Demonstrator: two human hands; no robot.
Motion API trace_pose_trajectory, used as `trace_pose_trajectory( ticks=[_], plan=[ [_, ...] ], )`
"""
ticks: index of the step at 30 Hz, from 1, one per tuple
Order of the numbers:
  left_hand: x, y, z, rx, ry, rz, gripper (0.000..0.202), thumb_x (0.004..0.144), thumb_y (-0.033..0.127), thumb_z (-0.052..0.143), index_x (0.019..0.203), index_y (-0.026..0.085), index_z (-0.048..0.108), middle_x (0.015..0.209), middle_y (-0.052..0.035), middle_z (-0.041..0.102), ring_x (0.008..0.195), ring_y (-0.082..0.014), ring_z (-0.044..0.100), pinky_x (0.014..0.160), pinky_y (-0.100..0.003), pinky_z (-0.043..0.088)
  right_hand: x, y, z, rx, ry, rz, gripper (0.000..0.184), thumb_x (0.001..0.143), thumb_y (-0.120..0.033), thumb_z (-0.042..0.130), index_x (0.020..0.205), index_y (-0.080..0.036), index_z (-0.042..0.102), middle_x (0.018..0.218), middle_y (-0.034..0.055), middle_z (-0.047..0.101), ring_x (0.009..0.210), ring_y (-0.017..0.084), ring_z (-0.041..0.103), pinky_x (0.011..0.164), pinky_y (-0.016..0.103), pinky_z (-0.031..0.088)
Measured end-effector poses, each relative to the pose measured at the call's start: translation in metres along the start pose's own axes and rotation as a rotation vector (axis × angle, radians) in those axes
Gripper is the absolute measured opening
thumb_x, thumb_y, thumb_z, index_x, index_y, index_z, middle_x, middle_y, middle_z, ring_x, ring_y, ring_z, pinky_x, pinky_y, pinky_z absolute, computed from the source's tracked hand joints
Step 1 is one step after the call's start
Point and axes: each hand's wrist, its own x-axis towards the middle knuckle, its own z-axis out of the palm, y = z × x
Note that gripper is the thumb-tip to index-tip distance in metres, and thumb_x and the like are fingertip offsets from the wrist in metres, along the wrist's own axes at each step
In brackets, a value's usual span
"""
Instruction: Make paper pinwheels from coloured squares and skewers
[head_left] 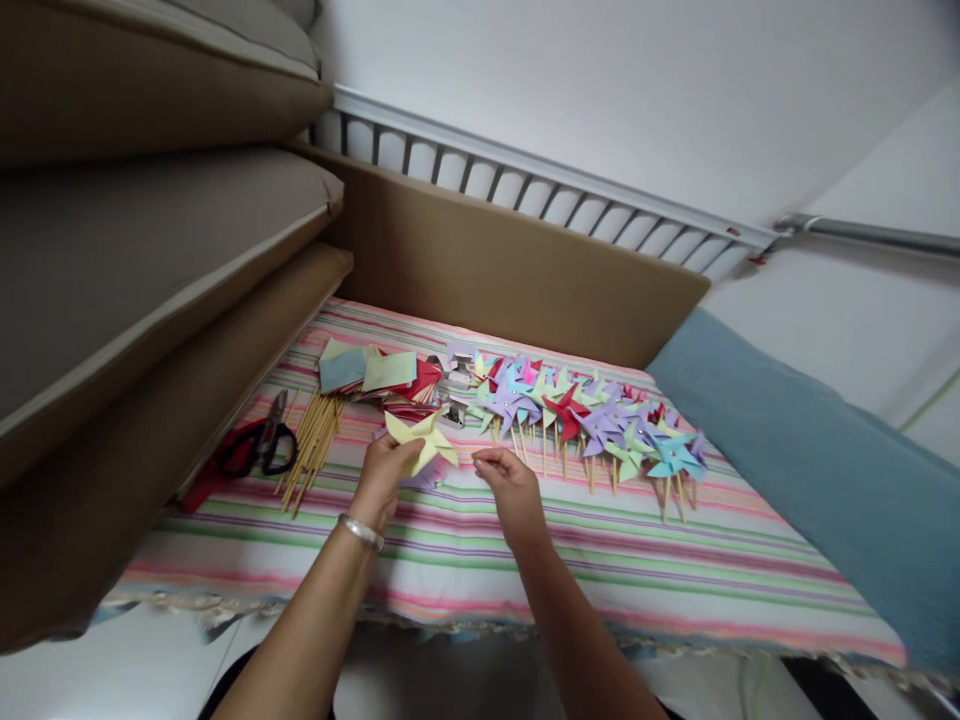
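Note:
Pinched in my left hand [386, 475] is a yellow paper pinwheel [429, 438] with its blades folded in, held just above the striped cloth [465, 570]. My right hand [514, 488] is to the right of it, apart from the paper, with thumb and forefinger pressed together; whatever they hold is too small to make out. Behind the pinwheel stand small open boxes [454, 412]. Piles of coloured paper squares [390, 370] lie behind my left hand. Partly under the yellow pinwheel, a purple paper piece [426, 478] rests on the cloth.
Many finished pinwheels on sticks [600, 425] lie in a row at the right. Bare wooden sticks [313, 450] and black-handled scissors [262, 440] are on the left, beside stacked cushions [150, 260]. A brown panel [510, 260] stands along the back, a blue cushion [795, 450] at right.

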Motion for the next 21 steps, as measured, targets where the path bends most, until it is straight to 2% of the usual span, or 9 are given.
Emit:
trace_pose_trajectory(
  ticks=[3, 6, 11, 21],
  plan=[
    [-0.003, -0.007, 0.009, 0.016, -0.029, -0.005, 0.03, 0.049, 0.023, 0.076, 0.075, 0.01, 0.069, 0.067, -0.0048, 0.069, 0.056, -0.0143, 0.059, 0.055, -0.024, 0.042, -0.009, -0.02, -0.004, 0.012, 0.014, -0.104, 0.008, 0.071, -0.025, 0.06, 0.072, -0.021, 0.066, 0.118, 0.0065, 0.059, 0.114, 0.023, 0.049, 0.1, 0.039, 0.033],
    [-0.007, -0.015, 0.015, 0.013, -0.11, -0.017, 0.03, 0.052, 0.024, 0.076, 0.078, 0.01, 0.069, 0.07, -0.0056, 0.07, 0.059, -0.0148, 0.06, 0.058, -0.025, 0.043, -0.011, -0.024, 0.0, -0.006, -0.01, -0.15, 0.007, 0.07, -0.021, 0.061, 0.068, -0.022, 0.068, 0.136, 0.0038, 0.044, 0.129, 0.025, 0.031, 0.106, 0.043, 0.02],
    [-0.013, -0.027, 0.019, 0.029, -0.218, -0.023, 0.031, 0.056, 0.025, 0.074, 0.083, 0.01, 0.07, 0.078, -0.008, 0.071, 0.065, -0.0158, 0.061, 0.062, -0.024, 0.043, -0.009, -0.012, 0.005, -0.005, -0.013, -0.139, 0.005, 0.07, -0.021, 0.063, 0.068, -0.023, 0.068, 0.139, 0.0009, 0.04, 0.133, 0.024, 0.022, 0.108, 0.045, 0.014],
    [-0.016, -0.027, 0.019, 0.062, -0.205, -0.053, 0.03, 0.054, 0.026, 0.075, 0.08, 0.011, 0.071, 0.073, -0.0069, 0.071, 0.059, -0.0145, 0.06, 0.057, -0.023, 0.041, -0.008, -0.008, 0.007, 0.02, -0.004, -0.059, 0.003, 0.066, -0.021, 0.064, 0.067, -0.022, 0.067, 0.134, 0.0048, 0.046, 0.13, 0.024, 0.029, 0.106, 0.045, 0.018]
  ],
)
